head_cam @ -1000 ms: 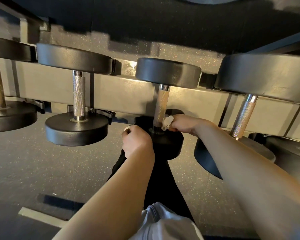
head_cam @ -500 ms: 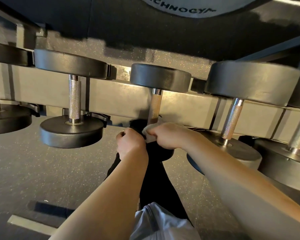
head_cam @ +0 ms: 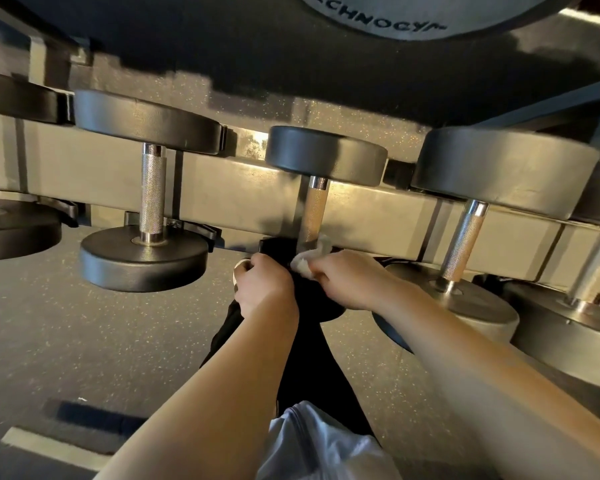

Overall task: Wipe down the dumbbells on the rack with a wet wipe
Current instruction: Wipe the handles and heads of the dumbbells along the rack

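dumbbells in a row on rack (head_cam: 243, 188), middle dumbbell (head_cam: 321, 161) btwn neighbours, wipe (head_cam: 309, 261) at its handle base

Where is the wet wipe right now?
In the head view, the wet wipe is near centre, pinched in the right hand against the base of the middle dumbbell's handle.
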